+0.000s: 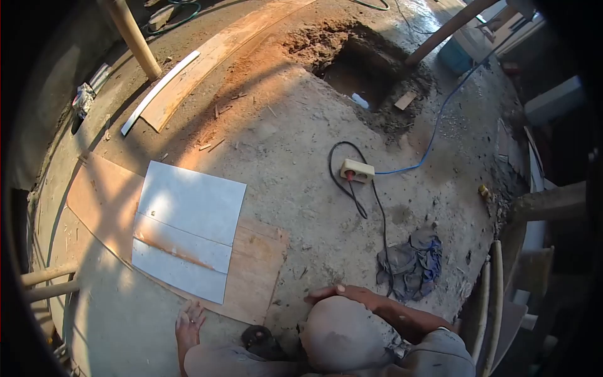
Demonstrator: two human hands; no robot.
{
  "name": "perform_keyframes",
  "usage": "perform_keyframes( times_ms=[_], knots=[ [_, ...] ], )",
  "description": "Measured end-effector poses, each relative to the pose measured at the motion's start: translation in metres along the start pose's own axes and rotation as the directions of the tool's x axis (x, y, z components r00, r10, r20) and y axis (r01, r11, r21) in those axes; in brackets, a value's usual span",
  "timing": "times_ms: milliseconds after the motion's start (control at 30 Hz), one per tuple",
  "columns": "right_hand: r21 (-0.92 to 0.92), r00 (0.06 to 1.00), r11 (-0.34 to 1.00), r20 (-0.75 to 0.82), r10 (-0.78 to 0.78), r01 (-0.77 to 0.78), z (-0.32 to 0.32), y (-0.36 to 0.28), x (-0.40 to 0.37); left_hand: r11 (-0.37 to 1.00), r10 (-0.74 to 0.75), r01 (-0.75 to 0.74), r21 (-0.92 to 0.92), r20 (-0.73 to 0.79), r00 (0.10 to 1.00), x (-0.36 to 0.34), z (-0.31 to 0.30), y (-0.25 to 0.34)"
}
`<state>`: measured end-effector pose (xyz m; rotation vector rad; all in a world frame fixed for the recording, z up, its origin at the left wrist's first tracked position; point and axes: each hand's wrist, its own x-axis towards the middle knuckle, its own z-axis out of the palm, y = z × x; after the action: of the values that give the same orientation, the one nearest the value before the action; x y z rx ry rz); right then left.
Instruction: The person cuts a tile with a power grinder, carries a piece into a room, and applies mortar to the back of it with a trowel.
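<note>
Fingers of left hand loosely apart near white panel, right hand by knee, spread unclear

The bare, dusty left hand hangs loosely open, fingers slightly bent; the bare right hand points leftward. The right forearm slants inward.

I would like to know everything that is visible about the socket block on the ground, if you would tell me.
The socket block is cream-coloured, oblong and plastic by its look, with sockets facing the wearer. A reddish plug sits in the left one; the right one looks unused. A blue cable runs from its right end, and a black cord loops around its left side. It lies on dusty ground, between the pit and the crumpled cloth. No hand touches it.
</note>
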<state>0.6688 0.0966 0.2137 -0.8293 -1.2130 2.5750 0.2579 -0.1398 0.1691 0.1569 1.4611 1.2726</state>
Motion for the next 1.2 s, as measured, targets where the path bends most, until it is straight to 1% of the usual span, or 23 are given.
perform_keyframes(
  times_ms=[67,100,200,233,267,300,367,400,433,467,500,533,667,733,767,800,833,867,900,967,1033,1100,1200],
  knots=[
    [-0.183,0.994,0.978,-0.063,0.09,-0.1,-0.008,0.059,-0.051,0.931,-0.31,0.317,-0.181,0.065,0.948,-0.038,-0.008,-0.04],
    [-0.358,0.989,0.924,-0.108,0.105,-0.137,-0.014,0.07,-0.06,0.919,-0.356,0.359,-0.162,0.047,0.933,-0.049,0.002,-0.046],
    [-0.357,0.948,0.932,-0.271,-0.168,0.063,-0.007,0.08,-0.092,0.915,-0.401,0.399,-0.051,-0.031,0.916,-0.074,0.023,-0.05],
    [-0.64,0.978,0.739,-0.122,0.171,-0.209,-0.026,0.111,-0.103,0.918,-0.395,0.396,0.002,-0.061,0.917,-0.079,0.029,-0.048],
    [-0.868,0.851,0.375,-0.095,0.517,-0.325,-0.041,0.126,-0.107,0.92,-0.382,0.388,0.052,-0.094,0.919,-0.084,0.038,-0.047],
    [-0.872,0.856,0.377,-0.088,0.509,-0.313,-0.039,0.117,-0.1,0.922,-0.36,0.373,0.107,-0.123,0.925,-0.09,0.043,-0.045],
    [-0.993,0.944,0.086,-0.048,0.328,-0.081,-0.026,0.078,-0.082,0.911,-0.318,0.353,0.213,-0.181,0.93,-0.101,0.049,-0.039],
    [-0.968,0.968,-0.078,0.243,-0.057,0.239,-0.034,0.082,-0.078,0.898,-0.29,0.342,0.276,-0.212,0.933,-0.109,0.049,-0.035],
    [-0.967,0.967,-0.078,0.248,-0.061,0.244,-0.033,0.065,-0.071,0.877,-0.253,0.329,0.349,-0.246,0.936,-0.117,0.047,-0.029],
    [-0.971,0.915,-0.023,0.216,0.339,0.238,-0.027,0.035,-0.065,0.841,-0.218,0.326,0.432,-0.281,0.934,-0.128,0.045,-0.024],
    [-0.975,0.702,0.019,0.172,0.691,0.22,-0.021,0.003,-0.061,0.798,-0.176,0.327,0.506,-0.324,0.93,-0.141,0.039,-0.017],
    [-0.985,0.777,0.169,0.129,0.616,0.03,-0.018,-0.027,-0.063,0.741,-0.136,0.339,0.58,-0.364,0.921,-0.157,0.03,-0.009],
    [-0.902,0.701,0.334,0.424,0.574,0.273,-0.026,-0.088,-0.029,0.468,-0.01,0.433,0.771,-0.485,0.875,-0.22,0.001,0.018],
    [-0.646,0.557,0.763,0.641,0.528,0.021,-0.043,-0.075,-0.004,0.37,0.04,0.456,0.809,-0.504,0.863,-0.239,-0.005,0.028],
    [-0.639,0.553,0.769,0.65,0.521,0.027,-0.049,-0.054,-0.002,0.35,0.059,0.459,0.816,-0.509,0.859,-0.246,-0.004,0.032],
    [-0.264,0.683,0.941,0.648,0.337,-0.213,-0.051,-0.027,-0.004,0.36,0.072,0.457,0.813,-0.513,0.855,-0.247,-0.001,0.033],
    [0.197,0.818,0.916,0.541,0.196,-0.349,-0.051,-0.005,-0.007,0.359,0.073,0.465,0.81,-0.521,0.851,-0.246,0.004,0.036],
    [0.473,0.91,0.818,0.391,0.139,-0.328,-0.043,0.005,-0.009,0.566,0.081,0.405,0.718,-0.537,0.84,-0.241,0.018,0.042],
    [0.477,0.909,0.813,0.392,0.143,-0.334,-0.036,0.008,-0.011,0.744,0.084,0.318,0.588,-0.554,0.829,-0.232,0.035,0.049],
    [0.296,0.999,0.955,0.031,-0.016,0.007,-0.02,0.002,-0.012,0.967,0.092,0.07,0.246,-0.588,0.803,-0.213,0.057,0.057],
    [0.155,0.995,0.984,-0.063,-0.081,0.09,0.012,-0.013,-0.006,0.902,0.112,-0.025,0.432,-0.178,0.978,-0.169,0.032,0.065],
    [-0.007,0.974,0.991,-0.18,-0.135,0.136,0.021,-0.022,-0.019,0.701,0.066,0.04,0.712,-0.12,0.991,-0.113,0.057,0.091],
    [-0.113,0.984,0.979,-0.047,-0.174,0.168,0.025,-0.027,-0.038,0.454,0.032,-0.271,0.849,0.289,0.957,-0.015,0.119,0.134]
  ],
)
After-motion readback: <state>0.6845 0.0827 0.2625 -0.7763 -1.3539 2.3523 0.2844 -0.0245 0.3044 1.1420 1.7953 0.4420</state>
